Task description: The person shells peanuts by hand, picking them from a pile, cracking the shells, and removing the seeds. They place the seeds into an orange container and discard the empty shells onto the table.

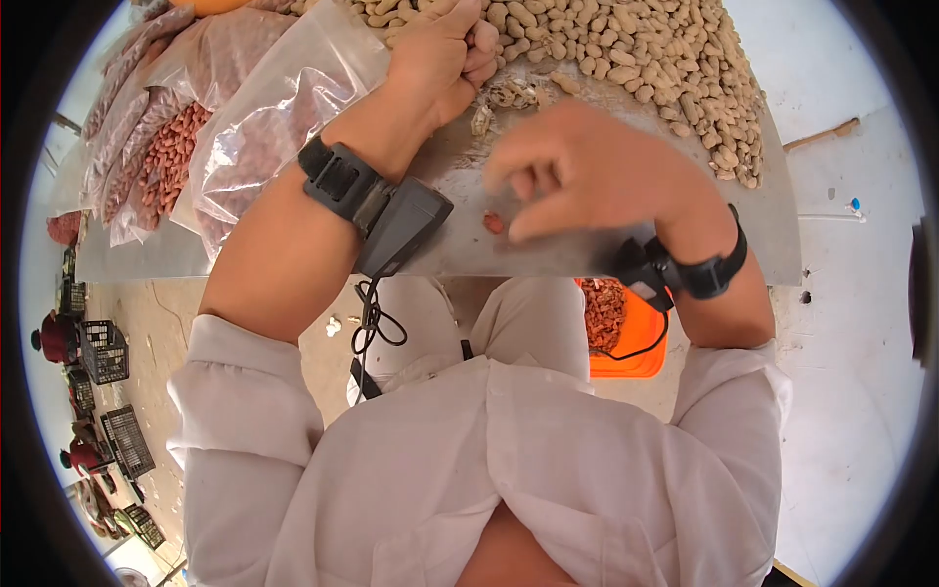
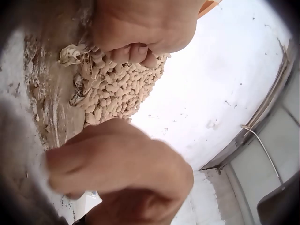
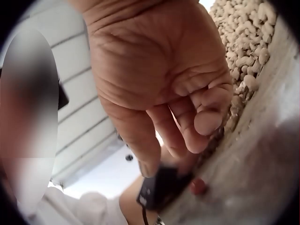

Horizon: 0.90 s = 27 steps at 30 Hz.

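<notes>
At the near edge of a large heap of unshelled peanuts (image 1: 626, 49), my left hand (image 1: 445, 59) has its fingers curled inward. I cannot tell whether a peanut is inside them. My right hand (image 1: 597, 161), blurred in the head view, hovers over the metal tabletop (image 1: 430, 157) with its fingers loosely bent. The right wrist view shows nothing in its palm (image 3: 140, 61). A red peanut kernel (image 1: 493, 223) lies on the tabletop just below the right fingertips. Broken shells (image 1: 509, 95) are scattered between the hands and the heap.
Clear plastic bags of red kernels (image 1: 176, 157) fill the table's left side, one bag (image 1: 284, 117) lying against my left forearm. Below the table's front edge, an orange container (image 1: 631, 364) with reddish bits stands by my leg. Black crates (image 1: 105, 349) stand on the floor at far left.
</notes>
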Available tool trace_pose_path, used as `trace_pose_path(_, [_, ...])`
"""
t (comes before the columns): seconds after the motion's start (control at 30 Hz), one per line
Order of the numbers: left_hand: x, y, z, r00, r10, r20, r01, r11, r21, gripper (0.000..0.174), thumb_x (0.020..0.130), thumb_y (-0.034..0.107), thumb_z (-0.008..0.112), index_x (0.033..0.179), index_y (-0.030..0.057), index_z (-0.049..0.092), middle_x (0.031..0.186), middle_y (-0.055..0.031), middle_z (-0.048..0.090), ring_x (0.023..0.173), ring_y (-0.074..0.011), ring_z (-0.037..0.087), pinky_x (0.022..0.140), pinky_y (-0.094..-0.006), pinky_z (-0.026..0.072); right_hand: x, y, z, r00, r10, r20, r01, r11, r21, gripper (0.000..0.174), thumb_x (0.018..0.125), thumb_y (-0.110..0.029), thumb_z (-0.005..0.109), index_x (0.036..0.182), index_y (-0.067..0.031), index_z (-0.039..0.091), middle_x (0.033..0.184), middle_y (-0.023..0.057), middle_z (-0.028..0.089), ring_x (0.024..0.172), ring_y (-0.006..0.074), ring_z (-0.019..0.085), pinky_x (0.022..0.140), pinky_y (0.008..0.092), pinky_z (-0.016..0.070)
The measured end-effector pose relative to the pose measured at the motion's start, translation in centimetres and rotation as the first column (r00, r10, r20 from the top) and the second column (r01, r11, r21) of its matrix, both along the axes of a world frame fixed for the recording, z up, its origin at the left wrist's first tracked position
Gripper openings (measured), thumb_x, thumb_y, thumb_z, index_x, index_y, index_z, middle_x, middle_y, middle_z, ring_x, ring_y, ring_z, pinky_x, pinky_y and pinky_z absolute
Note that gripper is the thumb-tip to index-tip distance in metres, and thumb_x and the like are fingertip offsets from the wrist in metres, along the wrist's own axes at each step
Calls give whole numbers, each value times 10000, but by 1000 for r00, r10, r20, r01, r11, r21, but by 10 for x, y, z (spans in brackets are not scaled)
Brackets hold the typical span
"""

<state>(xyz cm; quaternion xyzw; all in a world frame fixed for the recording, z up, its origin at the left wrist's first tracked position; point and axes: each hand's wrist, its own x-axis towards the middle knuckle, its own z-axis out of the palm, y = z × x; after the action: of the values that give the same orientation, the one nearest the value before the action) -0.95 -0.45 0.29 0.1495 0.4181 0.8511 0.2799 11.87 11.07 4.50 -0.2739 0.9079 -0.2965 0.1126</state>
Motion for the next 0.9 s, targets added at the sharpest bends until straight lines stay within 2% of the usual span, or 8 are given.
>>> trace_pose_path(0.23, [-2, 0, -6, 1000, 7, -22, -6, 999, 36, 221, 970, 219, 376, 880, 83, 525, 533, 0, 431, 432, -106, 335, 420, -234, 294, 2, -21, -32, 983, 22, -181, -1, 993, 119, 84, 726, -91, 607, 734, -31, 549, 661, 109, 550, 607, 266, 532, 547, 368, 411])
trace_pose_path(0.3, [-3, -2, -4, 998, -27, -55, 29, 999, 39, 246, 967, 232, 389, 828, 82, 526, 533, -2, 445, 428, -107, 343, 418, -234, 301, 4, -20, -28, 977, -14, -215, 16, 1000, 8, 70, 741, -82, 594, 746, -28, 549, 649, 103, 535, 591, 254, 520, 536, 348, 403])
trace_pose_path(0.4, [-5, -2, -4, 999, -49, -24, 49, 999, 4, 245, 956, 276, 415, 852, 82, 522, 532, -9, 456, 421, -113, 370, 406, -231, 341, 15, -7, -12, 978, -128, -166, 111, 988, -111, 69, 741, -86, 581, 771, -27, 566, 663, 113, 542, 592, 257, 525, 543, 333, 409])
trace_pose_path(0.5, [-11, -2, -19, 990, -113, -79, 120, 989, 83, 341, 979, 266, 350, 1128, -5, 494, 654, -17, 460, 496, -77, 300, 451, -198, 272, 37, 19, 1, 953, -283, -107, 266, 952, -150, 64, 768, -83, 572, 784, -21, 571, 656, 89, 532, 583, 201, 518, 540, 295, 403])
trace_pose_path(0.57, [-5, -3, -14, 982, -186, 30, 181, 975, 133, 326, 973, 264, 366, 1077, -5, 518, 648, -22, 463, 492, -76, 312, 437, -201, 273, 50, 35, 4, 921, -385, -68, 366, 910, -197, 71, 805, -85, 563, 788, -17, 569, 640, 56, 514, 569, 145, 499, 522, 264, 388])
trace_pose_path(0.63, [-1, -2, -10, 958, -256, 128, 241, 963, 124, 444, 967, 378, 350, 1105, -7, 522, 653, -16, 462, 491, -67, 297, 444, -192, 265, 62, 46, 4, 879, -477, 2, 458, 842, -284, 102, 848, -98, 550, 792, -15, 568, 623, 22, 497, 554, 96, 472, 497, 239, 370])
trace_pose_path(0.73, [4, -4, -7, 930, -347, 118, 328, 932, 154, 472, 958, 404, 360, 1112, -10, 526, 679, -19, 474, 491, -64, 302, 438, -190, 263, 69, 56, 3, 816, -550, 177, 558, 672, -487, 148, 896, -130, 524, 815, -14, 567, 607, -19, 467, 512, 68, 411, 448, 215, 319])
trace_pose_path(0.9, [4, -5, -8, 908, -410, 84, 403, 910, 96, 482, 949, 407, 376, 1135, -13, 522, 702, -20, 483, 494, -57, 306, 431, -181, 259, 63, 60, -22, 791, -394, 468, 578, 232, -782, 194, 924, -165, 492, 812, -12, 534, 585, -31, 383, 470, 60, 304, 412, 206, 266])
